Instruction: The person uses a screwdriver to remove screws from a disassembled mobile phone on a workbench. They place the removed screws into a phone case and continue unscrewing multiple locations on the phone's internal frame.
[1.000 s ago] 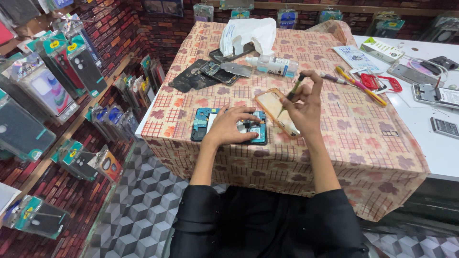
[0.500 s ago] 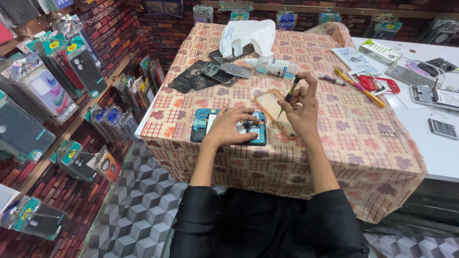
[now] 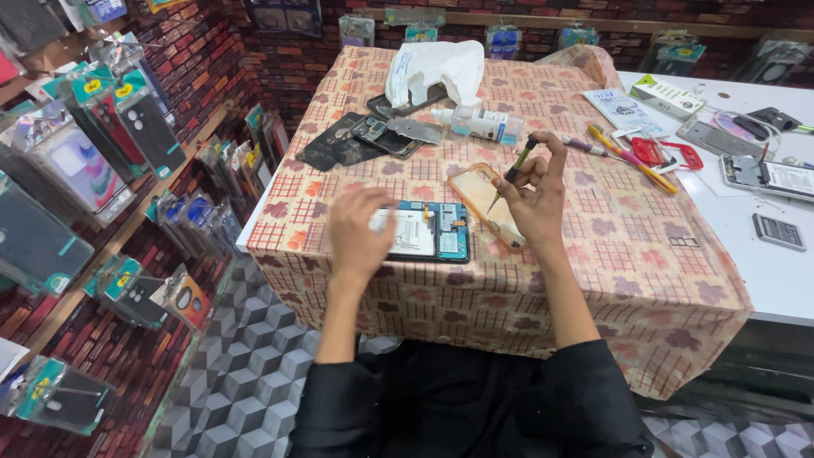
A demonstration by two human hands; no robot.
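The right hand (image 3: 536, 197) pinches a slim screwdriver (image 3: 511, 174) between thumb and fingertips, tip slanting down over an orange phone case (image 3: 490, 202) that lies just under and left of the grip. The left hand (image 3: 356, 233) rests palm down, fingers spread, on the near end of an opened phone (image 3: 431, 231) with its back off; it covers that end, so what lies beneath cannot be seen, and the hand closes on nothing.

The phone sits close to the near edge of the cloth-covered table (image 3: 644, 280), well left of the screwdriver hand. To the right of that hand the checked cloth lies bare as far as the white counter (image 3: 763, 280) alongside. Beyond the grip stand a small white bottle (image 3: 475, 124) on its side, a phone back cover (image 3: 339, 144), dark parts too small to tell apart, and a white plastic bag (image 3: 437, 68) whose contents are hidden. Further right lie red-handled scissors (image 3: 661, 154) and yellow pencils (image 3: 632, 159). Hanging packaged phone cases (image 3: 110, 127) crowd the left wall, cut off by the frame.
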